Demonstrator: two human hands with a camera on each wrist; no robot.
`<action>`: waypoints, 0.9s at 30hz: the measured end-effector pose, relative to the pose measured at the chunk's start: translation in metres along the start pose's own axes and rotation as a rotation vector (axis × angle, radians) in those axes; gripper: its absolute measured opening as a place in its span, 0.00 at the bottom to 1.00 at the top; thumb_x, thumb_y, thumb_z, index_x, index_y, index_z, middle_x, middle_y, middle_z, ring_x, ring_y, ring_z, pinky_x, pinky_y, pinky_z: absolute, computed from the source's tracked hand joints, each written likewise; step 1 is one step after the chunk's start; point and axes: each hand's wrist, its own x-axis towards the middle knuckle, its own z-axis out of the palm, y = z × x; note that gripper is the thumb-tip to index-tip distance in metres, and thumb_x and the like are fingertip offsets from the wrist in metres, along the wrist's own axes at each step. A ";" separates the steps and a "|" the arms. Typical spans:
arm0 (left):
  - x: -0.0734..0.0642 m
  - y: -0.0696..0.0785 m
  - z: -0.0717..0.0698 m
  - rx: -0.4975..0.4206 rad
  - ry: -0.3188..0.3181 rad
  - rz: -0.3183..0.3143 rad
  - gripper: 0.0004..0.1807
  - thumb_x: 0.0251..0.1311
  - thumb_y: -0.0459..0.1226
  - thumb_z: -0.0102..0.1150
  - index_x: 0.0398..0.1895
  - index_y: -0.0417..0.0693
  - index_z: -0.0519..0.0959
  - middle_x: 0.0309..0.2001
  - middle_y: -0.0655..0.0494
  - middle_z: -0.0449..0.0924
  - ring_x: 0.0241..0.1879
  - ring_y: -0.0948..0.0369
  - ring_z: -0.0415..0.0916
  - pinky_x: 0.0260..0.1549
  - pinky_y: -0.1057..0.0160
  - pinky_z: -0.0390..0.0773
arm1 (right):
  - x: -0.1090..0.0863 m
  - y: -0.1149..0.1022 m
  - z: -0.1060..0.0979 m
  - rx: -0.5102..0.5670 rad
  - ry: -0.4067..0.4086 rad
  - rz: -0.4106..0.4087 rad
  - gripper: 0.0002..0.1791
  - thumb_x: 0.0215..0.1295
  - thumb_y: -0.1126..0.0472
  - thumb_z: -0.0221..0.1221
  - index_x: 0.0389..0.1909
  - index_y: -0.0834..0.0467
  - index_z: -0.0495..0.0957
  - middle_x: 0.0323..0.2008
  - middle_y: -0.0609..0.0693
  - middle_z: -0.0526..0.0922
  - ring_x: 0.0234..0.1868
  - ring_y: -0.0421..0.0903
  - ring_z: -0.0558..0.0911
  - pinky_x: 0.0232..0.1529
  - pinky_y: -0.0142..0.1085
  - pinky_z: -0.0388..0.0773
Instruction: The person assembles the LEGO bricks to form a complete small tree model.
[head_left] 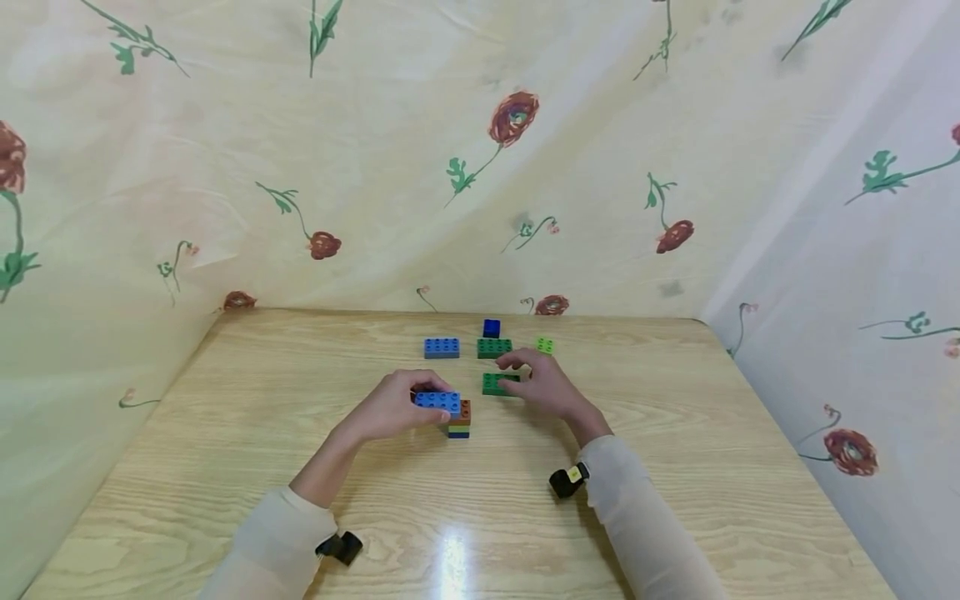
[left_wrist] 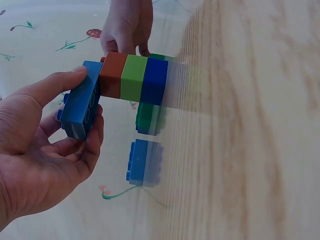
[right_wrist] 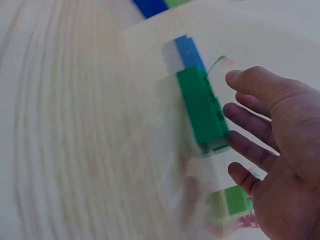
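Note:
My left hand (head_left: 392, 408) grips a blue brick (head_left: 437, 402) between thumb and fingers. This brick (left_wrist: 82, 102) lies across the top of a small stack, overhanging toward the left. The stack has a brown brick (left_wrist: 113, 75) on top, a lime green brick (left_wrist: 133, 76) in the middle and a dark blue brick (left_wrist: 154, 81) at the bottom. To the right, my right hand (head_left: 546, 387) hovers over a green brick (head_left: 492, 383), its fingers spread and slightly bent. In the right wrist view, a gap shows between thumb and fingers, with the green brick (right_wrist: 201, 107) beyond the fingertips.
Behind the hands, a blue brick (head_left: 442, 348), another green brick (head_left: 494, 348), a dark blue brick (head_left: 491, 328) and a small lime brick (head_left: 544, 344) stand apart on the wooden table (head_left: 300, 358). A flowered cloth (head_left: 390, 167) hangs along the back and sides.

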 end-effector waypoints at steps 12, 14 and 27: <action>0.002 -0.001 0.001 -0.004 -0.011 0.012 0.15 0.64 0.41 0.71 0.52 0.54 0.84 0.49 0.54 0.84 0.49 0.58 0.78 0.51 0.57 0.80 | 0.005 0.014 0.006 -0.055 -0.079 0.101 0.20 0.69 0.55 0.67 0.60 0.50 0.82 0.59 0.51 0.82 0.56 0.50 0.77 0.64 0.52 0.75; 0.002 -0.001 0.001 -0.005 -0.014 0.014 0.15 0.64 0.41 0.71 0.52 0.54 0.84 0.50 0.53 0.84 0.49 0.57 0.78 0.51 0.58 0.80 | 0.005 0.014 0.006 -0.056 -0.077 0.099 0.20 0.69 0.55 0.67 0.60 0.51 0.82 0.59 0.51 0.82 0.56 0.50 0.77 0.63 0.52 0.75; 0.001 -0.002 0.001 0.006 -0.011 0.017 0.15 0.64 0.41 0.71 0.52 0.54 0.84 0.50 0.54 0.84 0.49 0.57 0.78 0.52 0.56 0.80 | 0.001 0.006 0.008 -0.028 -0.049 0.045 0.19 0.69 0.56 0.67 0.59 0.52 0.82 0.59 0.52 0.83 0.60 0.52 0.79 0.64 0.54 0.75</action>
